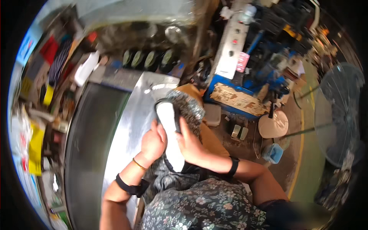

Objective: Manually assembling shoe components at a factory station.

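Note:
A long shoe-shaped piece [167,119], white on its upward face with a dark rim at the far end, is held over my lap. It looks like a shoe turned sole up, though blur hides its details. My left hand [154,141] is closed against its left side, fingers curled. From the right, my right hand [188,142] grips the other edge, its thumb side along the rim. Just beyond the piece lies a crinkled clear plastic bag [191,109] with dark contents, partly covered by the piece.
A dark conveyor belt [94,153] with a shiny metal side plate [126,126] runs along my left. Several dark round-ended items stand behind it. On the right are a blue-framed machine [230,94], a round stool [273,124], a blue bin [273,153] and a large fan [339,115].

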Motion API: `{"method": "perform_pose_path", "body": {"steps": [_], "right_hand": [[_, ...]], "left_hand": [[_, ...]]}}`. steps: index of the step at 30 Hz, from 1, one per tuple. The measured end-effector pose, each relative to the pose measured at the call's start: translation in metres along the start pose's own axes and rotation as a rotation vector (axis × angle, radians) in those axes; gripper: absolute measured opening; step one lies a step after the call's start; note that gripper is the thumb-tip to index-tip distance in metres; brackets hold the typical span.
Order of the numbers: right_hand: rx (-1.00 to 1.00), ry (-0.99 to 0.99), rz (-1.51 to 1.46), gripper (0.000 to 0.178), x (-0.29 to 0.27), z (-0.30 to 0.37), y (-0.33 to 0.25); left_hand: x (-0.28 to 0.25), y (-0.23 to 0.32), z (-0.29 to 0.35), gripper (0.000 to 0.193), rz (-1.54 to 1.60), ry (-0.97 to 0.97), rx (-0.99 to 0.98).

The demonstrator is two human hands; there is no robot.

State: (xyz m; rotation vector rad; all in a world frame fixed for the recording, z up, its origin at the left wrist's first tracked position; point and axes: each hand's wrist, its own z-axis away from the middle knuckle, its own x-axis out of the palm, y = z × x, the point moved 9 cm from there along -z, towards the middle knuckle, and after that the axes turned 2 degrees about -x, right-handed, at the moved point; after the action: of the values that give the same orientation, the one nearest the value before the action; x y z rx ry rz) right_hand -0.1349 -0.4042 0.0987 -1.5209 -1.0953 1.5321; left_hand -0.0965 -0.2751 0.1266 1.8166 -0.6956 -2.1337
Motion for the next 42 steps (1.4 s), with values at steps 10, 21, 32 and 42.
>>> {"method": "perform_pose_path", "body": {"steps": [10, 21, 32, 42], "right_hand": [[-0.131, 0.137, -0.073, 0.059, -0.004, 0.016, 0.003], [0.110, -0.066, -0.767, 0.059, -0.024, -0.063, 0.016], [-0.174, -0.124, -0.497, 0.026, -0.017, -0.089, -0.012], [-0.168, -0.070, -0.290, 0.031, -0.017, -0.081, -0.024]], "left_hand": [[0.018, -0.002, 0.018, 0.055, 0.638, 0.230, 0.141], [0.030, 0.014, -0.055, 0.032, 1.074, -0.142, 0.017], [0.037, 0.004, -0.050, 0.037, 1.397, -0.255, -0.008], [0.031, 0.002, -0.058, 0.031, 1.223, -0.143, 0.120]]}}
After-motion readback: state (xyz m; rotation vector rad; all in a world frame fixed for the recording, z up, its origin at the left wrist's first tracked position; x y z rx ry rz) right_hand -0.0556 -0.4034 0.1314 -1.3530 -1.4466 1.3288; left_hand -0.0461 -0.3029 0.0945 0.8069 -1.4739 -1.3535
